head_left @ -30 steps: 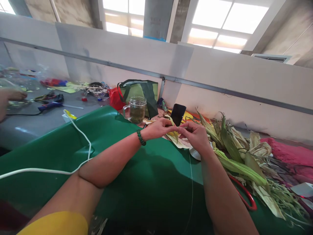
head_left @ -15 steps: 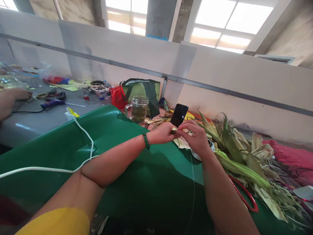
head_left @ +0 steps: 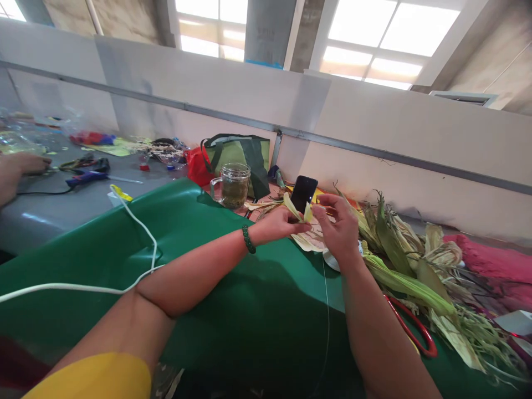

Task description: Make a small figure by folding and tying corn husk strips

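Note:
My left hand (head_left: pixel 282 224), with a green bead bracelet (head_left: pixel 248 239) at its wrist, pinches a pale yellow-green corn husk strip (head_left: pixel 292 207). The strip's two ends stand up above my fingers. Just to the right, my right hand (head_left: pixel 341 228) has its fingers curved and apart, and I see nothing held in it. Behind the husk leans a dark phone (head_left: pixel 303 192). Flat dry husk pieces (head_left: pixel 311 239) lie below my hands. A white spool (head_left: pixel 331 260), partly hidden by my right wrist, has a thin thread (head_left: pixel 327 310) running down from it.
Corn husks (head_left: pixel 409 277) heap up on the right beside red-handled scissors (head_left: pixel 415 332). A glass mug (head_left: pixel 235 188) stands before a green bag (head_left: pixel 239 158). A white cable (head_left: pixel 78 286) crosses the green sheet (head_left: pixel 183 216). At far left, another person's hand (head_left: pixel 25 165) is near a glue gun (head_left: pixel 87 177).
My right hand has come away from my left and its fingers have spread. The husk strip's ends now stand up visibly from my left hand.

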Demonstrator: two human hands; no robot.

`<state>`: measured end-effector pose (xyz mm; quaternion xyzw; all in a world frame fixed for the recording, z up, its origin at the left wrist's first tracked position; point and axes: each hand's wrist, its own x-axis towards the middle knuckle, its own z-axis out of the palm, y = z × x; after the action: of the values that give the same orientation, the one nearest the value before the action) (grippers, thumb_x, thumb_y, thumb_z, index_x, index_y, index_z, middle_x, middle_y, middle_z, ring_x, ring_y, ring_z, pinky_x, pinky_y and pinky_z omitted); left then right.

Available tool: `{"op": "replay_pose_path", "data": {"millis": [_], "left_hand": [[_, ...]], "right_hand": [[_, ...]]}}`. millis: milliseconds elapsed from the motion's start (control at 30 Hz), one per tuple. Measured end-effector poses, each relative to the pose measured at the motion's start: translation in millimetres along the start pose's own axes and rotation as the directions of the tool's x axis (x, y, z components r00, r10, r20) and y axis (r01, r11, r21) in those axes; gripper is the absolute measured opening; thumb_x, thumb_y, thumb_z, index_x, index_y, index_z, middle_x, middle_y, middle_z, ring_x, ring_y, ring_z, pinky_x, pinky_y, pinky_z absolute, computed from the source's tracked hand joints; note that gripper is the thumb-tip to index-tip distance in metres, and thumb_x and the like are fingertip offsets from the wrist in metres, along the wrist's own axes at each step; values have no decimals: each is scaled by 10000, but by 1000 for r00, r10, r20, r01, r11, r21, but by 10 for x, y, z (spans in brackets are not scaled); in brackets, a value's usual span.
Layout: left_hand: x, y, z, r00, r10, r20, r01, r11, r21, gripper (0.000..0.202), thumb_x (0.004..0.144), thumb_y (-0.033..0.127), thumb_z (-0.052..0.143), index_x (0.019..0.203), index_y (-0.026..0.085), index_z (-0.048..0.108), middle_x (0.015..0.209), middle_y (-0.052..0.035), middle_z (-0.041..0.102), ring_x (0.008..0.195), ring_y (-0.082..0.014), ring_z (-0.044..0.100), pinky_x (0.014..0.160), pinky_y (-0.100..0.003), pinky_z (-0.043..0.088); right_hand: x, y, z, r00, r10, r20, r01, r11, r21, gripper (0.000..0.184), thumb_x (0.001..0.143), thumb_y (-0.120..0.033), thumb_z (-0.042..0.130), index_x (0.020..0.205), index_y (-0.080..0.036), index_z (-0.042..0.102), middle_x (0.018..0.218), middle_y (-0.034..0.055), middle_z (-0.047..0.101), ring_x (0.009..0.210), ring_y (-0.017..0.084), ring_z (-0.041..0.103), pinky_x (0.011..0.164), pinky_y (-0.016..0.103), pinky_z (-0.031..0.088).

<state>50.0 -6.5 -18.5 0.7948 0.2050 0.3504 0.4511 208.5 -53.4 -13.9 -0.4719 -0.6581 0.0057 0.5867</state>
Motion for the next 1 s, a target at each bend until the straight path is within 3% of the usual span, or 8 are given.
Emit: {"op": "replay_pose_path", "data": {"millis": [67, 167, 267, 333, 433, 600, 833, 1000], "left_hand": [[10, 31, -40, 997, -65, 35, 69, 989, -133, 187, 770, 286, 656, 771, 100, 673, 671, -3, 598, 595, -79, 478, 542, -191, 378], [21, 55, -69, 996, -78, 40, 86, 962, -261, 156, 739, 233, 691, 802, 93, 665, 724, -17, 639, 641, -90, 546, 592, -205, 439], [20, 52, -53, 999, -27, -35, 14, 940, -340, 193, 699, 166, 731, 846, 110, 618, 744, -17, 667, 701, -116, 628, 667, -231, 500], [12, 49, -35, 995, -22, -99, -12, 945, -326, 259, 672, 128, 750, 848, 133, 561, 676, 11, 650, 660, -120, 649, 634, -222, 507], [-3, 65, -30, 992, -29, -127, -9, 958, -287, 324, 653, 104, 763, 831, 156, 497, 628, 26, 649, 638, -132, 670, 597, -208, 511], [-16, 124, -68, 1000, -23, -13, 17, 944, -329, 242, 696, 117, 730, 851, 136, 546, 727, -35, 718, 720, -157, 707, 665, -234, 549], [-32, 142, -38, 993, -53, -104, 22, 960, -280, 324, 681, 140, 739, 909, 152, 508, 654, 10, 677, 610, -144, 679, 561, -216, 524], [-48, 126, -11, 992, -53, -112, 25, 971, -238, 346, 677, 69, 685, 927, 164, 465, 704, 8, 689, 657, -147, 699, 596, -231, 540]], "right_hand": [[28, 50, -5, 987, 158, -9, -157, 986, 52, 339, 792, -512, 638, 941, -208, 640, 946, 89, 681, 866, 222, 636, 803, 395, 513], [53, 44, -15, 928, 330, 173, -355, 924, 140, 479, 669, -560, 726, 968, -193, 649, 923, 79, 699, 866, 227, 652, 816, 391, 508], [49, -23, -30, 855, 358, 375, -439, 885, 157, 481, 596, -530, 794, 923, -199, 673, 848, 40, 708, 809, 207, 649, 756, 347, 505], [40, -50, -40, 829, 355, 432, -456, 877, 153, 419, 593, -523, 804, 823, -196, 677, 741, 13, 688, 692, 176, 619, 650, 307, 485], [32, -39, -42, 838, 355, 414, -453, 876, 166, 393, 584, -531, 808, 705, -187, 660, 631, -11, 647, 581, 138, 554, 562, 273, 436], [40, -35, -20, 880, 339, 334, -425, 875, 232, 368, 637, -544, 756, 618, -200, 626, 554, -26, 600, 510, 112, 499, 510, 257, 409], [45, -87, -25, 867, 294, 402, -407, 884, 231, 383, 572, -529, 809, 716, -199, 678, 609, -8, 656, 548, 145, 581, 537, 280, 465], [33, -10, -11, 901, 330, 283, -396, 891, 222, 347, 605, -509, 784, 624, -189, 650, 512, -30, 576, 471, 103, 477, 461, 246, 399]]}}
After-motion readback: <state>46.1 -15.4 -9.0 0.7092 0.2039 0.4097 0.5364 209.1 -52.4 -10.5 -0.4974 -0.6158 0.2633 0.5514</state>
